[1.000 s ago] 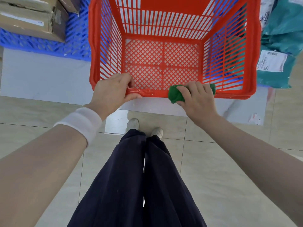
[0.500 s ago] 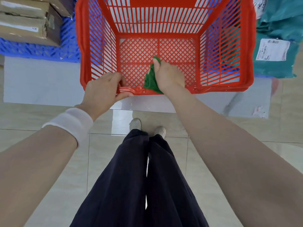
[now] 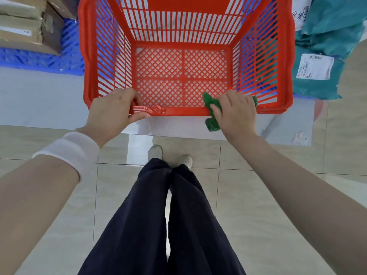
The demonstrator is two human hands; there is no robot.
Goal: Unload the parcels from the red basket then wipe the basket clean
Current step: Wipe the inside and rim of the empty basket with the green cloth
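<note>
One red basket [image 3: 184, 80] is sitting on a pale platform [image 3: 39, 104], mouth facing up, its long axis running left to right, holding nothing inside; two hands are working its near rim. The left hand [image 3: 111, 114] is gripping that rim (a white wristband [image 3: 69, 151] circling the wrist); the right hand [image 3: 234, 114] is pressing one crumpled green cloth [image 3: 212, 116] against the rim, fingers curled over it. Left of the basket, cardboard boxes [image 3: 27, 26] are lying on a blue pallet [image 3: 59, 60]; right of it, teal parcels [image 3: 327, 46] are piling together.
</note>
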